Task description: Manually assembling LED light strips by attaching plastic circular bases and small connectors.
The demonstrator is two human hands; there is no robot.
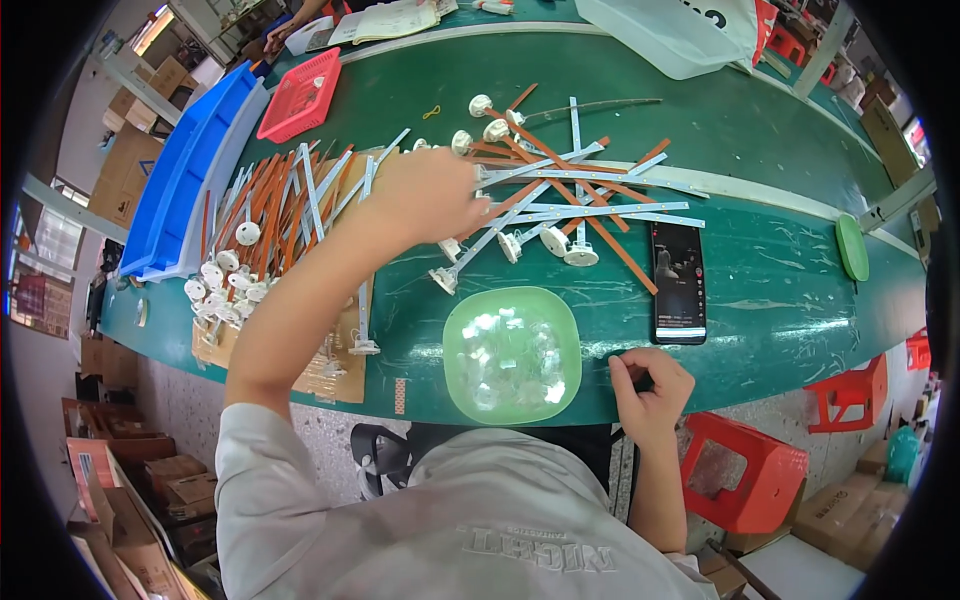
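My left hand reaches over the middle of the table, its fingers curled at the left side of a loose pile of strips. Its fingertips are partly hidden, so I cannot make out what they hold. The pile has narrow white LED strips and orange-brown strips, some with round white end pieces. My right hand is at the table's near edge, thumb and fingers curled together; anything inside is hidden. Between my arms sits a light green square tray with many small clear pieces.
At left, a dense bundle of strips lies on cardboard. Beyond are a blue bin and a red basket. A phone lies right of the pile. Red stools stand at right; another person's hand shows far left.
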